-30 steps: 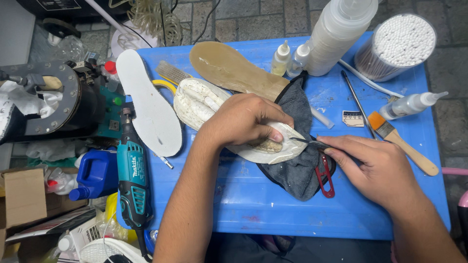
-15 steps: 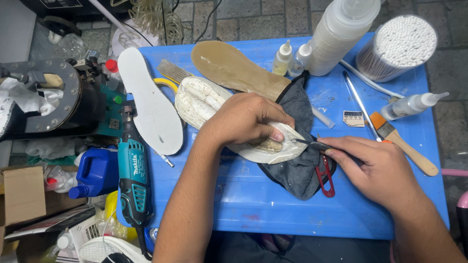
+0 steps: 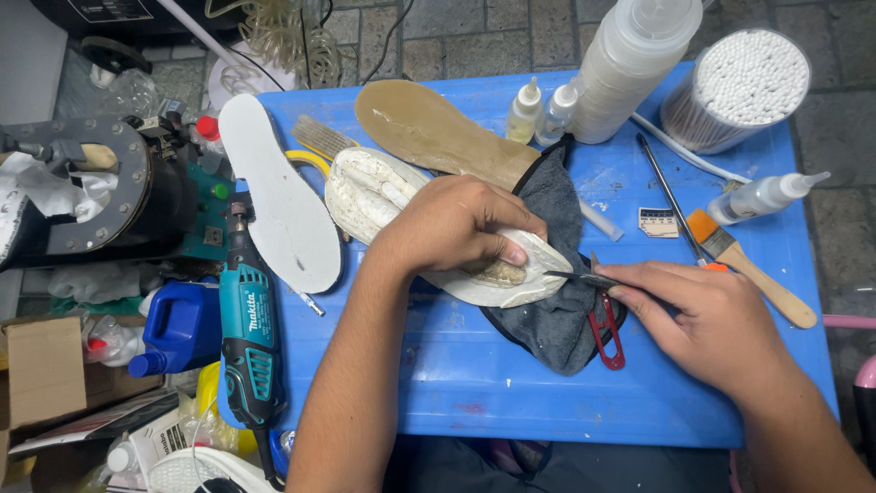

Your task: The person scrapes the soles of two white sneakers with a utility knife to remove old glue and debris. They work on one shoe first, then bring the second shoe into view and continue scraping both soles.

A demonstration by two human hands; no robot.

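While the left hand presses the whitish shoe sole down on the dark cloth, its fingers clamped over it, the right hand pinches a thin metal pick, tip at the sole's edge just beyond the left fingertips. Scraping seems underway; the next stroke likely needs steady pressure.

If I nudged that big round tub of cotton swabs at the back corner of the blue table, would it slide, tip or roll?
The tub of cotton swabs stands upright, looking wider than tall, so it would probably slide rather than tip. Packed with swabs, it is likely light for its size and easy to shift. It sits close to the blue table corner, so a push outward might send it off, spilling swabs from the seemingly open top.
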